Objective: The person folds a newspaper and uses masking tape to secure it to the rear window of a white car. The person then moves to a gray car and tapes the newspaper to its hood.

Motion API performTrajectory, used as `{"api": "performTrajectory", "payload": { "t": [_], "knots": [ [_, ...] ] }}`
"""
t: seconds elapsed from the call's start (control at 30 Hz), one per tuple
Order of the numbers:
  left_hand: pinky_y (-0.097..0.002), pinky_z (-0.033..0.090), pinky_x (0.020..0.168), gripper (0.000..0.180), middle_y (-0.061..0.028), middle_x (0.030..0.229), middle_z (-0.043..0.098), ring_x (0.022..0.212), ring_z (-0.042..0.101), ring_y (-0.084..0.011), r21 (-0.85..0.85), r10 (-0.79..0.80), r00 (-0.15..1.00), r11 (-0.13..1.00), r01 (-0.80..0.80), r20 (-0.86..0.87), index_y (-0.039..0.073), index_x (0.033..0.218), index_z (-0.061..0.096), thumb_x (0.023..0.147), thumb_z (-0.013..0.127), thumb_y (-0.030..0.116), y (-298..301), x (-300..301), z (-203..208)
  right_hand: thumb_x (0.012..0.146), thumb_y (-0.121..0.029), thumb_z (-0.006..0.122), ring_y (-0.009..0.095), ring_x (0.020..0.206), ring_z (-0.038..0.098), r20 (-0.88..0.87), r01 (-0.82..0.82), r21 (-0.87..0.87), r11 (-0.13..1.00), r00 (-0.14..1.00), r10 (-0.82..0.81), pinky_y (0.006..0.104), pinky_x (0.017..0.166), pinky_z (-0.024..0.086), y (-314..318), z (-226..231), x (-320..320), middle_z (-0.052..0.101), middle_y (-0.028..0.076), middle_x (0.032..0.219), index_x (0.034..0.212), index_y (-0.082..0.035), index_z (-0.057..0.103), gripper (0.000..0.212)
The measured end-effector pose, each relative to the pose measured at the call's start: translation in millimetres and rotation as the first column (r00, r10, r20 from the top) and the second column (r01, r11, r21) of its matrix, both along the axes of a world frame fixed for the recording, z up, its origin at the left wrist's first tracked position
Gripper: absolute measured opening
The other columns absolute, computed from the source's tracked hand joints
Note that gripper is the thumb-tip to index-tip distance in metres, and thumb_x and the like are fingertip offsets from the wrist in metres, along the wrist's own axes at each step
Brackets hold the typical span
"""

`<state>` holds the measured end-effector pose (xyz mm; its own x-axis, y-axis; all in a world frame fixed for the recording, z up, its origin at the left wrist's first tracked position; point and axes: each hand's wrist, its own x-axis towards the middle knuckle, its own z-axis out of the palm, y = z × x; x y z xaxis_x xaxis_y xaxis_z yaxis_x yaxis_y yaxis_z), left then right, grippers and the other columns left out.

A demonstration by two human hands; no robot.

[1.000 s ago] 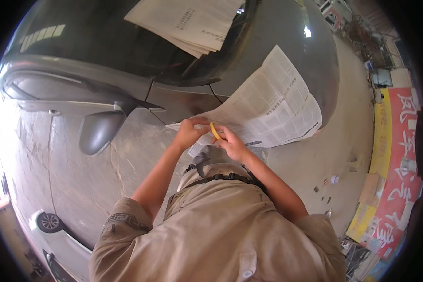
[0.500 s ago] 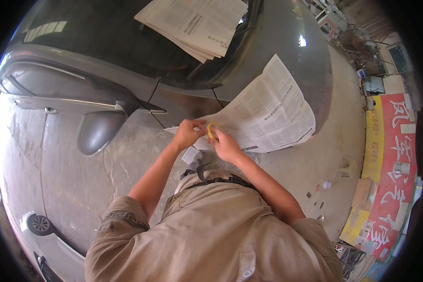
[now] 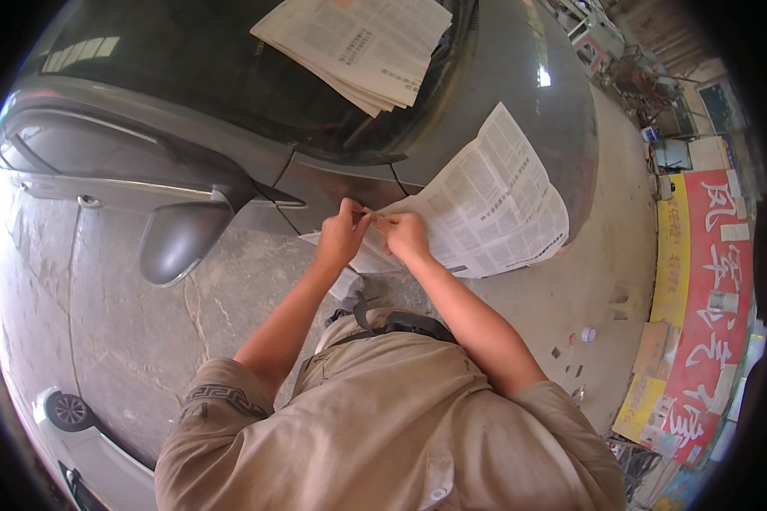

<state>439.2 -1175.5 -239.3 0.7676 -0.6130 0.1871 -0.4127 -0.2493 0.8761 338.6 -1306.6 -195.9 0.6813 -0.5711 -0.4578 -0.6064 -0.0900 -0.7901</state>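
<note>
A large newspaper sheet point(image 3: 486, 200) lies against the grey car's point(image 3: 332, 183) front side panel, its right part standing out in a curve. Over the sheet's left end, my left hand point(image 3: 341, 234) has thumb and forefinger pinched together near the body panel; what lies between them is too small to make out. Close beside it, almost touching at the fingertips, my right hand point(image 3: 403, 236) is closed, with its fingers curled. The yellow tape roll seen in it half a second ago is hidden behind the hand now.
A stack of folded newspapers point(image 3: 358, 47) rests on the windshield. The side mirror point(image 3: 183, 238) juts out at the left. A red and yellow banner point(image 3: 712, 298) stands at the right, with cluttered shelving point(image 3: 631, 77) behind. Another car point(image 3: 85, 443) is at the lower left.
Both hands have risen slightly toward the car panel, and the fingertips have come closer together. The right hand has turned, so the yellow tape roll no longer shows.
</note>
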Motion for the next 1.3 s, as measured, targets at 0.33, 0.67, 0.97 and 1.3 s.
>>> {"api": "performTrajectory", "payload": {
  "t": [0.33, 0.67, 0.97, 1.3],
  "knots": [
    [-0.0464, 0.053, 0.055, 0.031, -0.0133, 0.072, 0.07, 0.066, 0.069, -0.0385, 0.027, 0.131, 0.978, 0.99, -0.137, 0.165, 0.007, 0.099, 0.054, 0.094, 0.077, 0.027, -0.1, 7.4, 4.4, 0.096, -0.03, 0.075, 0.014, 0.048, 0.061, 0.049, 0.091, 0.002, 0.996, 0.995, -0.091, 0.0315, 0.047, 0.047, 4.9, -11.9, 0.7, 0.066, 0.007, 0.06, 0.083, 0.004, 0.077, 0.037],
    [-0.0429, 0.052, 0.051, 0.032, -0.0084, 0.067, 0.068, 0.06, 0.069, -0.0321, 0.07, -0.034, 0.894, 0.998, 0.003, 0.447, 0.01, 0.079, 0.057, 0.09, 0.078, 0.031, -4.6, 7.9, 3.8, 0.093, -0.031, 0.067, 0.019, 0.054, 0.067, 0.092, 0.106, 0.035, 0.994, 0.99, -0.109, 0.0371, 0.055, 0.051, -3.2, -34.1, -0.7, 0.068, 0.008, 0.059, 0.073, 0.0, 0.075, 0.037],
    [-0.0422, 0.051, 0.051, 0.042, -0.0085, 0.063, 0.067, 0.056, 0.067, -0.032, 0.168, -0.003, 0.9, 0.983, -0.078, 0.435, 0.008, 0.072, 0.06, 0.082, 0.085, 0.041, -6.9, 6.6, 4.7, 0.093, -0.021, 0.068, 0.016, 0.052, 0.059, -0.161, 0.201, 0.719, 0.666, 0.979, -0.121, 0.0312, 0.049, 0.047, 9.4, -54.0, -4.3, 0.065, 0.006, 0.064, 0.079, -0.002, 0.072, 0.024],
    [-0.0457, 0.051, 0.058, 0.044, -0.0167, 0.069, 0.069, 0.065, 0.068, -0.0397, 0.118, 0.314, 0.895, 0.923, -0.365, 0.316, 0.005, 0.076, 0.069, 0.085, 0.082, 0.046, 7.5, 4.7, 27.4, 0.094, -0.035, 0.067, 0.019, 0.059, 0.062, -0.08, -0.16, 0.44, 0.884, 0.973, 0.216, 0.0378, 0.057, 0.051, -14.3, -99.7, -126.6, 0.066, 0.009, 0.069, 0.078, -0.002, 0.071, 0.037]
  ]
}}
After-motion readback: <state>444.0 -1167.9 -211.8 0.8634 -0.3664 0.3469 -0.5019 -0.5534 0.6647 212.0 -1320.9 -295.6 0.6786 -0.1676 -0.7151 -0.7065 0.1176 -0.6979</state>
